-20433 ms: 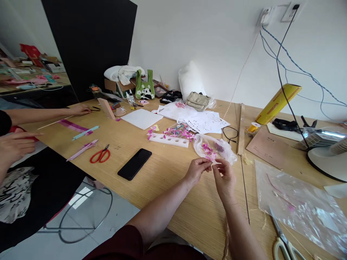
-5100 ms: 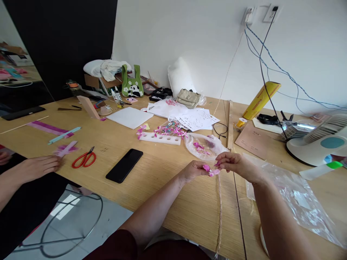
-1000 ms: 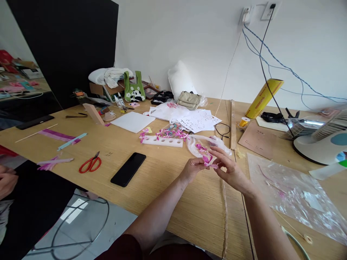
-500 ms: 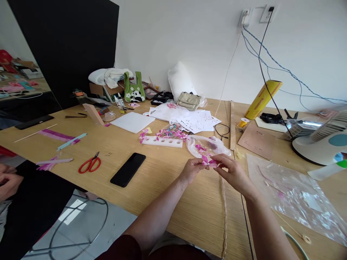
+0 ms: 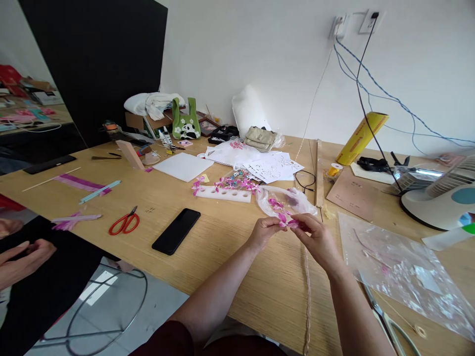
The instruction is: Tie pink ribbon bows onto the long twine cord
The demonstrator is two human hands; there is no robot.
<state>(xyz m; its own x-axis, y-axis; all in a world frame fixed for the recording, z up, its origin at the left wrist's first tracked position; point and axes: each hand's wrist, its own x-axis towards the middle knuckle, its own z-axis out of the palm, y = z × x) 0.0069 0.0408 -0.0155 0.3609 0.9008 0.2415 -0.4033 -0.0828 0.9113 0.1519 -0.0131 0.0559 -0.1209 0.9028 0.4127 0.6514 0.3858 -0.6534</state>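
Note:
Between my two hands, above the table, is a small pink artificial flower (image 5: 283,219). My left hand (image 5: 264,231) pinches it from the left, thumb against fingers. From the right, my right hand (image 5: 314,237) grips its petals with closed fingertips. Just beyond my hands lies a clear plastic bag (image 5: 262,199) with pink petals in it. Left of the bag, a white foam holder (image 5: 222,194) with round holes has several pink flowers along its back edge.
A black phone (image 5: 176,231) and red-handled scissors (image 5: 124,222) lie to the left. Larger scissors (image 5: 382,312) are beside my right forearm, near a plastic sheet (image 5: 404,267). A fan (image 5: 441,193) stands far right. Another person's hands (image 5: 27,257) are at the left edge.
My right fingers have shifted slightly on the flower, turning its petals. The larger scissors now show more beside my right forearm. The other person's hands have moved right.

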